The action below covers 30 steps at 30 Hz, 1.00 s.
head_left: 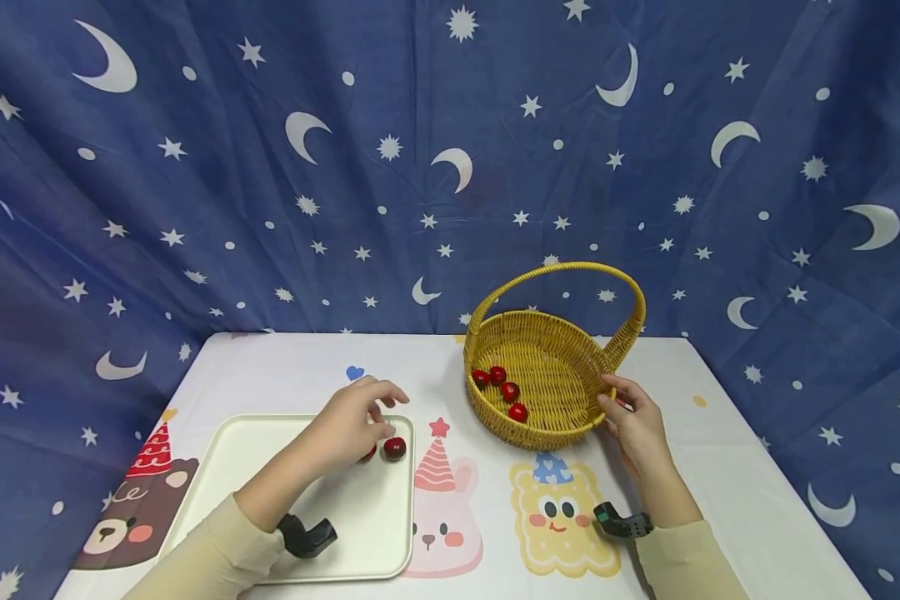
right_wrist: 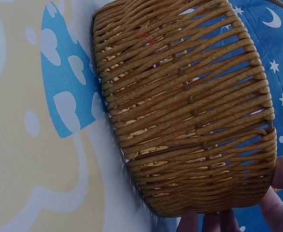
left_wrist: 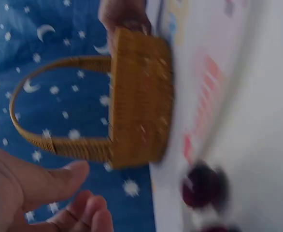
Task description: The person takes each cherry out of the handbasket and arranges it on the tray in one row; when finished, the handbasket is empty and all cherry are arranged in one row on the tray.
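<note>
The basket (head_left: pixel 551 379) is being gripped at the rim by the right hand (head_left: pixel 636 423). The left hand (head_left: pixel 351 423) is being held, fingers (head_left: pixel 387 390) parted, beside cherries (head_left: pixel 394 449) on the tray (head_left: pixel 352 529).

4 cherries (head_left: pixel 510 392) in basket (head_left: pixel 551 379), 2 cherries (head_left: pixel 394 449) on tray (head_left: pixel 371 525)

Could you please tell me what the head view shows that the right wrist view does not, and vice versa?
Only the head view shows the left hand, the white tray and the cherries on it. Only the right wrist view shows blue cloth through gaps in the side of the basket. Both show the basket, the right hand gripping it, and the blue hat print.
</note>
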Each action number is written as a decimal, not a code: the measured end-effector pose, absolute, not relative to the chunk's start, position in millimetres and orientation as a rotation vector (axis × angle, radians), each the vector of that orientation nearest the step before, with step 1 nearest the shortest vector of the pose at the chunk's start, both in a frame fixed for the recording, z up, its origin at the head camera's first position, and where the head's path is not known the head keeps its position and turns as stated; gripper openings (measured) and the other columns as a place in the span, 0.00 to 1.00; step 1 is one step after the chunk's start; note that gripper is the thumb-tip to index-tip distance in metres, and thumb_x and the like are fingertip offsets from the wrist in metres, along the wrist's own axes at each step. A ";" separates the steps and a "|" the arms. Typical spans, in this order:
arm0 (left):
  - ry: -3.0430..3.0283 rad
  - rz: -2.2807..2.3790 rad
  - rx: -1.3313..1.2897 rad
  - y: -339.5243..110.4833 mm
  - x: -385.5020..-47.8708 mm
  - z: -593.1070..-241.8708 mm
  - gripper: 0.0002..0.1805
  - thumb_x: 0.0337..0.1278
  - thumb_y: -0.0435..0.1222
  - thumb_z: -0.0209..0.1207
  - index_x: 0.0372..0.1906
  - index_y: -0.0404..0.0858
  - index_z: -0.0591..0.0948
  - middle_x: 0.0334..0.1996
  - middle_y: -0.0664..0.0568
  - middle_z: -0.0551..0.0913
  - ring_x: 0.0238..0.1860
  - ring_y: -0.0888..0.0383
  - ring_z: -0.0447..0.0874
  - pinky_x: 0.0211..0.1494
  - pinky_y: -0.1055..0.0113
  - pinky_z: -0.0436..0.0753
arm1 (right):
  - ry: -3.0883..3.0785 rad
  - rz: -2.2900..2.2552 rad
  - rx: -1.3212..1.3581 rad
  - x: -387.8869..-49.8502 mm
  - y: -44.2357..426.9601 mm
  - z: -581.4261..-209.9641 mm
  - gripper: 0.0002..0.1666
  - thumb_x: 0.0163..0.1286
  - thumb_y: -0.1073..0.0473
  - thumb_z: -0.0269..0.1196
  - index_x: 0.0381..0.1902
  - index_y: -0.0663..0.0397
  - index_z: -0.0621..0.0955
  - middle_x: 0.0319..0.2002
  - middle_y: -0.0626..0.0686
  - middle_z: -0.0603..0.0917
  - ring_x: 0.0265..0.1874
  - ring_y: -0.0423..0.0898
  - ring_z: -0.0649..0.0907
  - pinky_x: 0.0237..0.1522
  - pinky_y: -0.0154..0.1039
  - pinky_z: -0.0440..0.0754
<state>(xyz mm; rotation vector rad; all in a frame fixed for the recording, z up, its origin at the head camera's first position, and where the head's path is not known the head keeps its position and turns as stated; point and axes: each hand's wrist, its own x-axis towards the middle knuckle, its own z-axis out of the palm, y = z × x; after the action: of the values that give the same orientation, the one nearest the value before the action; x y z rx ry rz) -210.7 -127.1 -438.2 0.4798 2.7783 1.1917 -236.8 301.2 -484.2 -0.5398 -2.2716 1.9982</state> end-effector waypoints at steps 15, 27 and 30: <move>2.444 1.355 0.883 -3.3 -252.8 -412.0 0.23 0.62 0.24 0.70 0.60 0.44 0.85 0.48 0.54 0.86 0.55 0.48 0.87 0.57 0.63 0.85 | -2.273 1.982 -0.554 -239.1 302.1 -486.3 0.28 0.82 0.63 0.60 0.77 0.52 0.73 0.66 0.52 0.71 0.59 0.42 0.74 0.48 0.28 0.83; 2.461 0.816 1.085 47.6 -303.1 -435.0 0.30 0.58 0.16 0.62 0.62 0.43 0.86 0.56 0.48 0.89 0.56 0.53 0.87 0.56 0.72 0.84 | -2.274 1.984 -0.539 -239.7 304.0 -487.0 0.28 0.82 0.64 0.59 0.77 0.53 0.73 0.64 0.51 0.71 0.58 0.42 0.75 0.47 0.28 0.83; 2.473 0.708 1.079 51.9 -306.7 -439.2 0.31 0.59 0.15 0.58 0.63 0.42 0.86 0.55 0.49 0.90 0.57 0.53 0.87 0.56 0.71 0.84 | -2.276 1.994 -0.530 -240.2 303.7 -486.7 0.28 0.82 0.64 0.59 0.77 0.54 0.72 0.64 0.51 0.71 0.58 0.41 0.75 0.48 0.28 0.84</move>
<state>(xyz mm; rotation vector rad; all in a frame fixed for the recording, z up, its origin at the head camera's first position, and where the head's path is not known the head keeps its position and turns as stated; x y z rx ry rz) -306.7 51.9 -439.2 1.0792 2.4732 0.7082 -240.2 303.7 -486.7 -0.5296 -2.2759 1.9935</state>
